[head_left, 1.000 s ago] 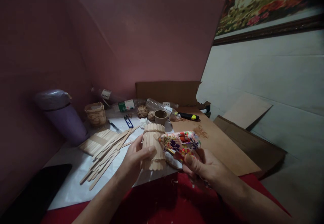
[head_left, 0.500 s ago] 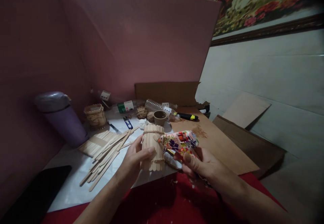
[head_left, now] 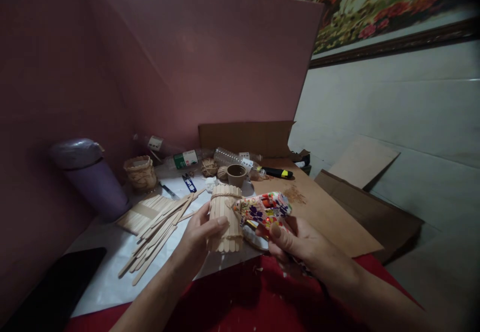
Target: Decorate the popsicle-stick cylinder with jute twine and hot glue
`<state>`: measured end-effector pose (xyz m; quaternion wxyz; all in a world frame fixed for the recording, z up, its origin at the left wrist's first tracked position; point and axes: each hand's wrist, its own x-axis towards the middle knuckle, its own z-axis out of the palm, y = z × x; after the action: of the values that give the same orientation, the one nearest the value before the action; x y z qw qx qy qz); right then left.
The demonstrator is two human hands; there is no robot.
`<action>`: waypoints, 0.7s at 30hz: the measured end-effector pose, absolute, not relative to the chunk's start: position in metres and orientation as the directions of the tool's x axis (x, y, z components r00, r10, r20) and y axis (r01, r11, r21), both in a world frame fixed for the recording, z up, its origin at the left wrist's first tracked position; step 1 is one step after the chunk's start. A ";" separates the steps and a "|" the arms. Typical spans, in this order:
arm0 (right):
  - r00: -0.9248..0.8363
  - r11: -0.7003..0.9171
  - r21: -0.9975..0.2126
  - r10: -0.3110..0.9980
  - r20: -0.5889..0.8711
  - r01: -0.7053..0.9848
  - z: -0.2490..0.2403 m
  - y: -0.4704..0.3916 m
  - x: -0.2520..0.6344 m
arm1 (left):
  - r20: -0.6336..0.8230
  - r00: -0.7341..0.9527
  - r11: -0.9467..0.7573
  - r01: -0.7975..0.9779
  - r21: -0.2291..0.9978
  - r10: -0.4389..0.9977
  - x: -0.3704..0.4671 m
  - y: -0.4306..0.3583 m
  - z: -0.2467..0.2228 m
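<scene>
My left hand is closed around a small barrel-shaped holder made of popsicle sticks, its thumb across the front. Twine is tied around the holder near its top and again near its base. In my right hand is a flower-patterned hot glue gun, gripped by its handle. The gun's tip points left and meets, or nearly meets, the holder's upper right side by the twine; actual contact I cannot tell. A small red light shows on the gun. Behind the gun lies a round, pale object, partly hidden.
Loose popsicle sticks and a bundle of them lie on the left. Farther back are a brown pot, twine balls, plastic bottles, blue snips and a utility knife. A purple tumbler stands far left.
The camera view has shifted very slightly. Both hands keep their grips, and the glue gun's tip stays beside the holder's upper twine.
</scene>
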<state>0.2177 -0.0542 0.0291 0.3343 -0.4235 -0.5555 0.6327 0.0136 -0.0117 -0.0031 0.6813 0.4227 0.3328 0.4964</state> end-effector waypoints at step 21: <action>-0.406 -0.160 -0.983 0.896 -0.182 0.087 0.033 -0.053 0.217 | -0.046 0.285 0.162 -0.399 0.902 0.957 0.013 -0.010 -0.005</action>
<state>0.2172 -0.0529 0.0332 0.3244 -0.4378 -0.5609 0.6232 0.0128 -0.0105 -0.0046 0.6848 0.4168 0.3349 0.4952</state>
